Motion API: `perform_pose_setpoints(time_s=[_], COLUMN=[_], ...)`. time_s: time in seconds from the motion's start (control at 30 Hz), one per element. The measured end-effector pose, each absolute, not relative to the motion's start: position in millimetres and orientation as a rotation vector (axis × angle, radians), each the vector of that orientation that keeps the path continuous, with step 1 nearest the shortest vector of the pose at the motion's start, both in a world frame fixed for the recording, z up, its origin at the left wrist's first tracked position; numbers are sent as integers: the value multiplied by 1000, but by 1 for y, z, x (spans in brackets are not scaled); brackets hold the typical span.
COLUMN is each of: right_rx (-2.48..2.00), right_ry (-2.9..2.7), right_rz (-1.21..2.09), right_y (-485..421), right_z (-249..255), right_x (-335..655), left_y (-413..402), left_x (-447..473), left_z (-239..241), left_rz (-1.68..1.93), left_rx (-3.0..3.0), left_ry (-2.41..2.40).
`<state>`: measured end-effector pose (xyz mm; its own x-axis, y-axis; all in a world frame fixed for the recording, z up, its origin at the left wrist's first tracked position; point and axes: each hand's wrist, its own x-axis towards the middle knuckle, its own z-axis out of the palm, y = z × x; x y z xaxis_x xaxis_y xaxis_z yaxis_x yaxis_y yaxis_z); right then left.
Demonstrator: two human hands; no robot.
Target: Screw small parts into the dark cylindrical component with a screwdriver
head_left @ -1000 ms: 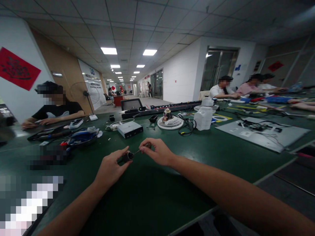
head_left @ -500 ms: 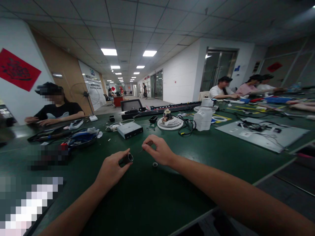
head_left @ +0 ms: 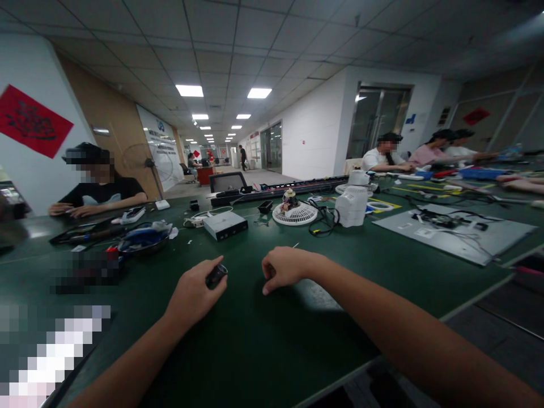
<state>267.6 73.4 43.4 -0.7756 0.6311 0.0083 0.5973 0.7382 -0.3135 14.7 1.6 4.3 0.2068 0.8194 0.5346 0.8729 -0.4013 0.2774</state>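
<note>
My left hand (head_left: 193, 294) is closed on a small black cylinder (head_left: 216, 275), pinched between thumb and fingers just above the green table (head_left: 255, 340). My right hand (head_left: 285, 268) rests knuckles-up on the table a little to the right of it, fingers curled down with one fingertip touching the mat. A thin pale tool tip (head_left: 295, 245) sticks out behind that hand. Whatever lies under its fingers is hidden.
Behind the hands are a silver box (head_left: 225, 224), a white fan grille with a motor (head_left: 294, 212), a white plastic housing (head_left: 352, 205) and tangled black cables. A grey panel (head_left: 454, 229) lies at right. A person (head_left: 100, 187) sits at left, others (head_left: 385, 156) far right.
The right hand drew the thin tool out of the cylinder, a small ring appeared on the mat, and the hand then dropped over that spot. The left hand tilted the cylinder slightly.
</note>
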Motion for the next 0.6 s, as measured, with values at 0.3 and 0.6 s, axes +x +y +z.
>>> perform_pose_setpoints(time_s=[0.3, 0.6], right_rx=[-707, -500], right_ry=[-2624, -2441], right_rz=[404, 341], right_y=[69, 63], right_z=[38, 30], right_x=[256, 244], left_y=[5, 0], left_x=[13, 18], left_z=[-1, -6], left_rz=[-1027, -1058], left_rx=[-2429, -2604], left_ry=[-1558, -1391])
